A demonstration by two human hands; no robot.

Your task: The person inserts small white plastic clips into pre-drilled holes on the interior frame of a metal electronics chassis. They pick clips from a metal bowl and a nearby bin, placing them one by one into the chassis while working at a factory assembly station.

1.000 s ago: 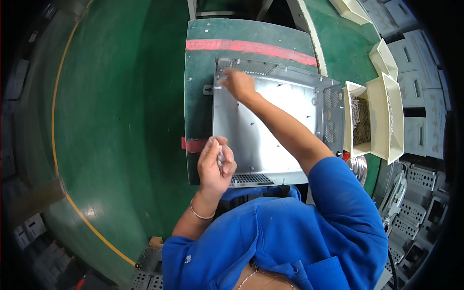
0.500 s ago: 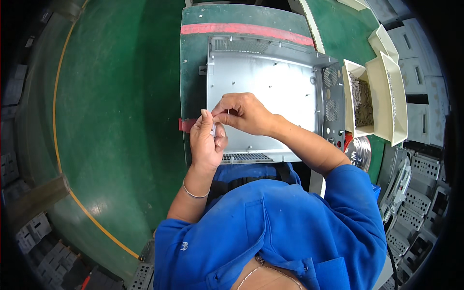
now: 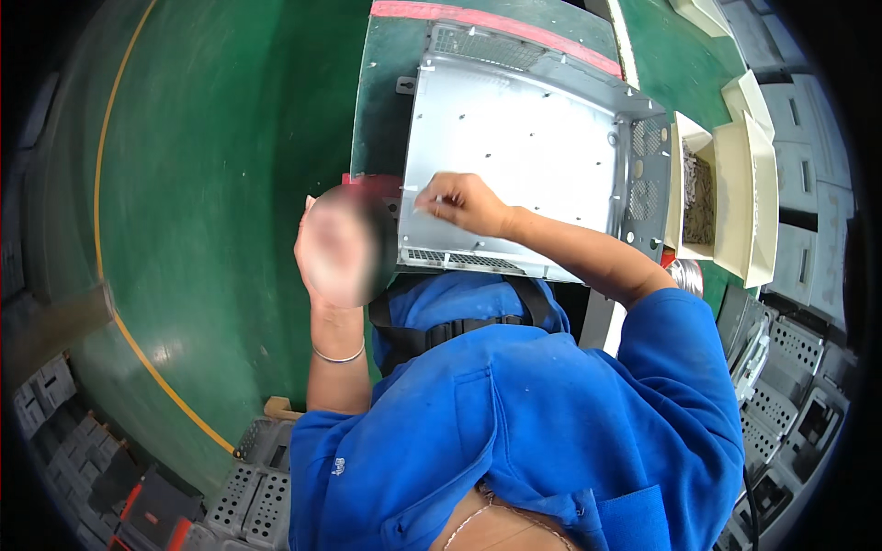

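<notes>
A shallow grey metal case (image 3: 514, 170) with perforated side walls lies on a green tabletop (image 3: 386, 119). Small white pegs stand along its rim, and several small posts rise from its floor. Over the case's left edge, near the front corner, my right hand (image 3: 464, 204) is closed in a pinch; a whitish speck shows at its fingertips, too small to name. My left hand (image 3: 335, 243) is held up beside the case's near left corner, apart from it. A round blur covers its palm and most of its fingers, hiding whatever may be in it.
To the right stand cream bins (image 3: 749, 197); one (image 3: 682, 165) contains many small greyish pieces. A coil of wire (image 3: 686, 275) sits below them. Perforated metal parts (image 3: 795, 344) are stacked at the lower right, with others (image 3: 253, 500) at lower left. A yellow line (image 3: 99, 202) crosses the green floor.
My hands have drawn apart. The left one has moved left and slightly down, off the case, while the right stays pinched over its left edge. The view has shifted a little.
</notes>
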